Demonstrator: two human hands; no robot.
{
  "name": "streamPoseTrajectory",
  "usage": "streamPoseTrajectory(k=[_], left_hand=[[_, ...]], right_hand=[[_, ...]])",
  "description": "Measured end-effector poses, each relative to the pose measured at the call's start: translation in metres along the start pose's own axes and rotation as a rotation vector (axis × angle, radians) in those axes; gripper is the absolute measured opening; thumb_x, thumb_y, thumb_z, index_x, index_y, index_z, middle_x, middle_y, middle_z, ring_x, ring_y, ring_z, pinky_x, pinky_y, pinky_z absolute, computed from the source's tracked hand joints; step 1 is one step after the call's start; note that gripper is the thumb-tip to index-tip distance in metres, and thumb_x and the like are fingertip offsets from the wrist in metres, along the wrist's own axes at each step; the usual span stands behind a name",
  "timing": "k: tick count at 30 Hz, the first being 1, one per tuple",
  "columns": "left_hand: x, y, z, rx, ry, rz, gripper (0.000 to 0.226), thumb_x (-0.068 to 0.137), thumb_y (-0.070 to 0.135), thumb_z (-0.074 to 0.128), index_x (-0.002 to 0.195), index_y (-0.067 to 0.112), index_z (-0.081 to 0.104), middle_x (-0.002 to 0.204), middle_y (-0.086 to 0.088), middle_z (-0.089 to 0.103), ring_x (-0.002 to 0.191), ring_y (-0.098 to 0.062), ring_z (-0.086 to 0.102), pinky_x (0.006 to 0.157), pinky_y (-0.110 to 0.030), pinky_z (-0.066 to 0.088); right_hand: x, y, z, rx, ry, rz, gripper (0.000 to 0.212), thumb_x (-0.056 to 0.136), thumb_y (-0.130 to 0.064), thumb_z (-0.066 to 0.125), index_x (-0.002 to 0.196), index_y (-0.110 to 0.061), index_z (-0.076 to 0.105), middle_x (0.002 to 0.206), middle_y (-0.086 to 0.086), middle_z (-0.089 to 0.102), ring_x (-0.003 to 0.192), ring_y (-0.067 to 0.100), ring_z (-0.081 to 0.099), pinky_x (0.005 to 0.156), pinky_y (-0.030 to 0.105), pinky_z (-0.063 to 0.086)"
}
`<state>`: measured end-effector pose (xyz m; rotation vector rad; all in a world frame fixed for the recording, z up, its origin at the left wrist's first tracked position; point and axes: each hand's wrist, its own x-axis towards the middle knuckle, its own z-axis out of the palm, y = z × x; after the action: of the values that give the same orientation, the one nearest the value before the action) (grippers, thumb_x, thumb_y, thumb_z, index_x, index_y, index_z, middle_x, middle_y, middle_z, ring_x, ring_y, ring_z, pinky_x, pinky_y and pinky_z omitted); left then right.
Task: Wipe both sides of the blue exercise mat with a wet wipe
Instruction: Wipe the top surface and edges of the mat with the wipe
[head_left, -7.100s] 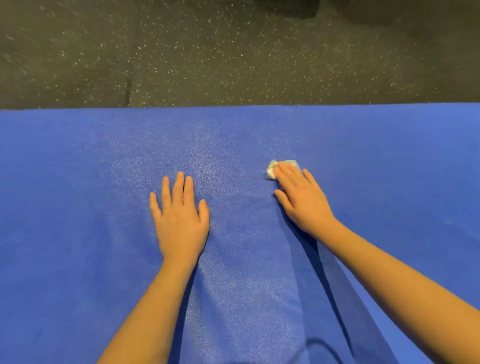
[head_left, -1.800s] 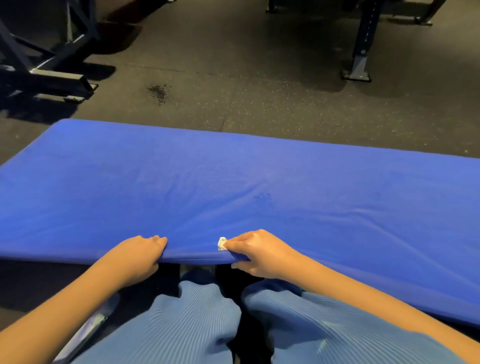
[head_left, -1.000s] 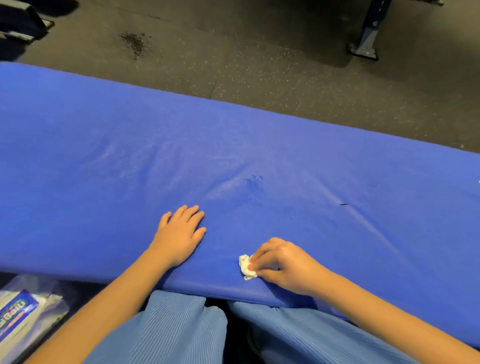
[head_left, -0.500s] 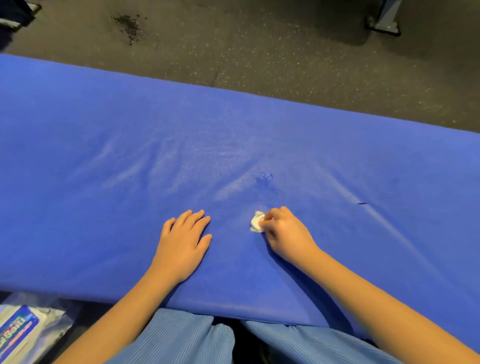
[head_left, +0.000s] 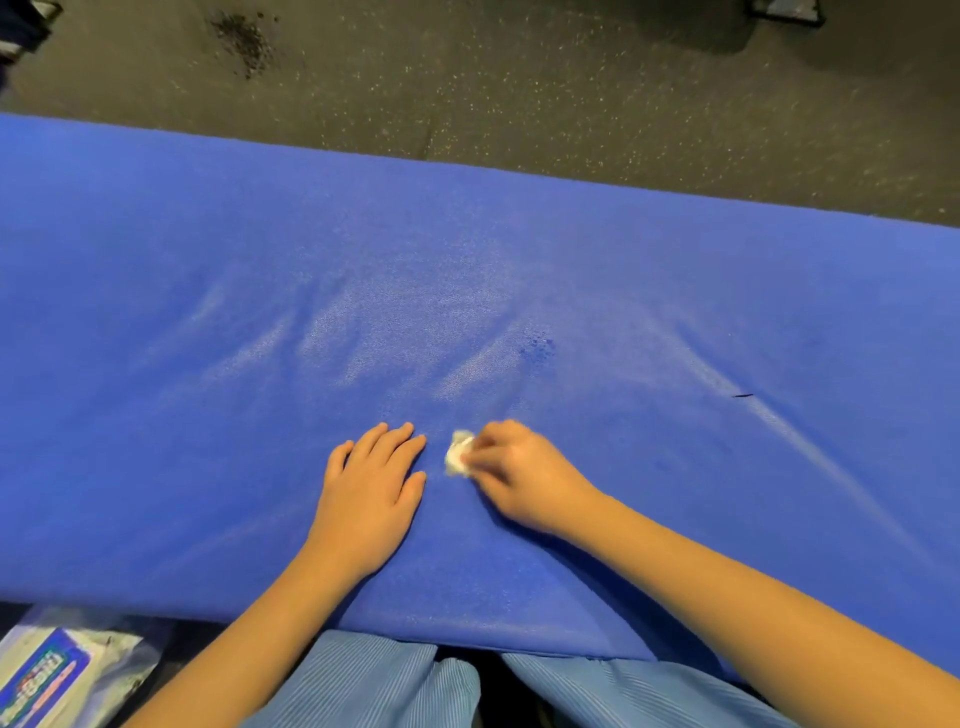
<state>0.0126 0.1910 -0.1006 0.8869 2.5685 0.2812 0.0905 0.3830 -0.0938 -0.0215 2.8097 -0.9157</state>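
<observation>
Head cam: right hand (head_left: 524, 475) pinches wet wipe (head_left: 459, 454) on blue mat (head_left: 208, 312), fingers curled.

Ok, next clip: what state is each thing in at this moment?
blue exercise mat: spread out, creased, pale sheen streaks mid-surface.
wet wipe: crumpled into a wad, pressed on the mat.
left hand: flat on the mat, fingers straight.
right hand: pinches the wet wipe, motion-blurred.
wipes packet: lying by the mat's near edge; open or sealed, cannot tell.
</observation>
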Motion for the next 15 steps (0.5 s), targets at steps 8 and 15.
streamPoseTrajectory(k=[8,15], left_hand=[[0.003,0.001,-0.005,0.022,-0.004,0.005,0.084,0.078,0.059,0.003,0.141,0.025,0.048,0.150,0.010,0.039,0.142,-0.016,0.028,0.113,-0.036,0.016],[0.030,-0.001,-0.006,0.068,-0.075,0.045,0.092,0.073,0.061,-0.005,0.151,0.026,0.030,0.159,0.010,0.021,0.148,-0.017,0.012,0.118,-0.038,0.006]], right_hand=[[0.009,0.042,-0.010,-0.104,0.334,0.340,0.018,0.075,0.004,0.061,0.058,-0.003,0.061,0.066,0.010,0.051,0.065,0.033,0.053,0.050,0.029,0.027],[-0.018,0.048,-0.028,-0.050,0.102,0.245,0.016,0.087,-0.009,0.056,0.083,-0.003,0.071,0.086,0.011,0.056,0.079,0.030,0.056,0.062,0.034,0.044]])
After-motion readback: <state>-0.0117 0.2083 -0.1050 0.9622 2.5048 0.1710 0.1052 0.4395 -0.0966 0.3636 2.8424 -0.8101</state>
